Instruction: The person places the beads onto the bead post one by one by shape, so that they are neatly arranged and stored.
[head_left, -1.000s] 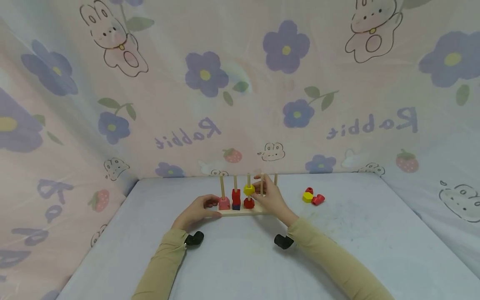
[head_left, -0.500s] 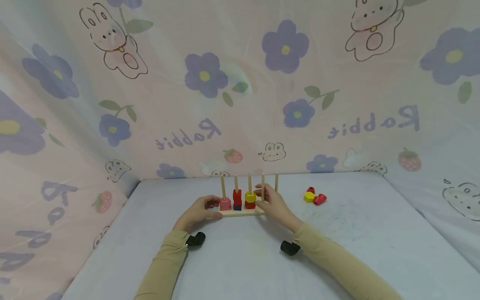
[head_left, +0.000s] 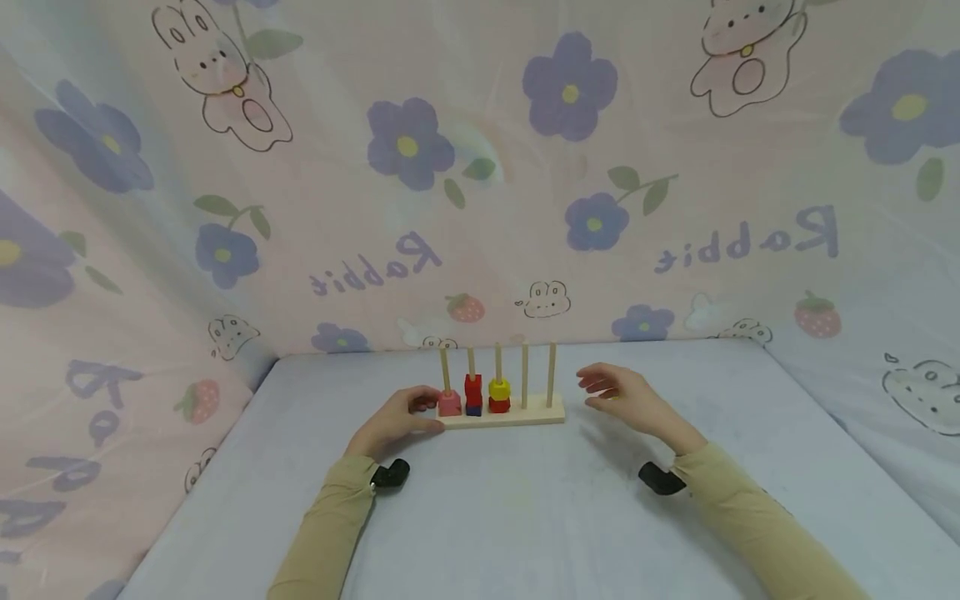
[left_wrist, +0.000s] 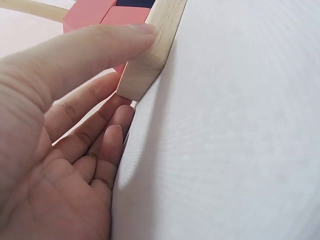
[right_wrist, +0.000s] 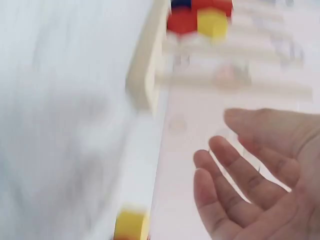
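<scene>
A wooden peg stand [head_left: 525, 418] with several upright pegs rests on the table. A pink bead [head_left: 449, 405] sits on the leftmost peg; the second holds a red piece [head_left: 473, 388] over a dark blue bead [head_left: 473, 410]. On the third, a yellow bead [head_left: 499, 389] lies atop a red bead [head_left: 499, 406]. My left hand [head_left: 393, 418] grips the stand's left end, thumb [left_wrist: 110, 42] along the front edge and fingers behind. Right of the stand, my right hand [head_left: 630, 402] is in the air with relaxed fingers, holding nothing.
A loose yellow bead [right_wrist: 131, 225] lies on the table near my right hand, with a bit of red below it; in the head view the hand mostly covers these pieces. A patterned curtain [head_left: 495, 208] rises behind the white table [head_left: 487, 517].
My right hand has let go of the yellow bead, which slid down the third peg onto the red one, and has moved right, over the loose beads. The left hand stays put.
</scene>
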